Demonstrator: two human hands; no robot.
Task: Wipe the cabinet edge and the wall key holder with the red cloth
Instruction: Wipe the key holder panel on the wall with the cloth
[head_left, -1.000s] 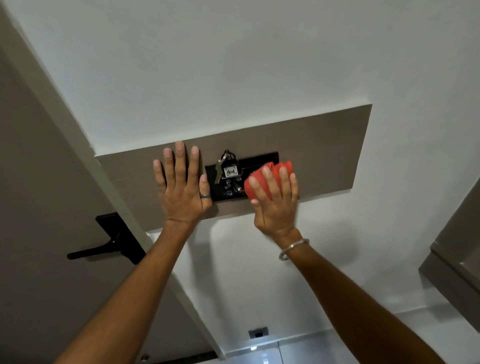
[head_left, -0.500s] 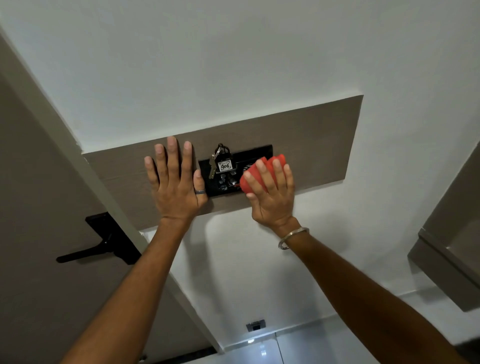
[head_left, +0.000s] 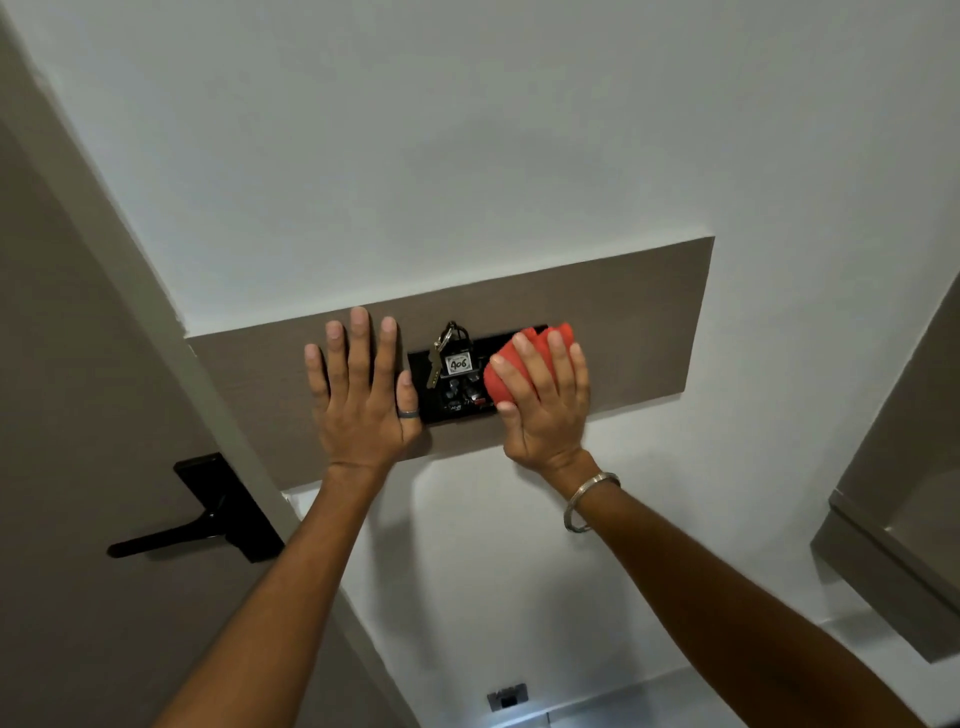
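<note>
Two hands up: left hand (head_left: 363, 395) flat, fingers spread on the brown panel (head_left: 639, 322), likely bracing; right hand (head_left: 543, 400) presses the bunched red cloth (head_left: 501, 371) onto the key holder (head_left: 457, 384).

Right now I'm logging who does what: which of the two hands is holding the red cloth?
The right hand, the one with the bracelet, presses the red cloth onto the black key holder. The left hand lies flat and empty on the brown panel.
</note>
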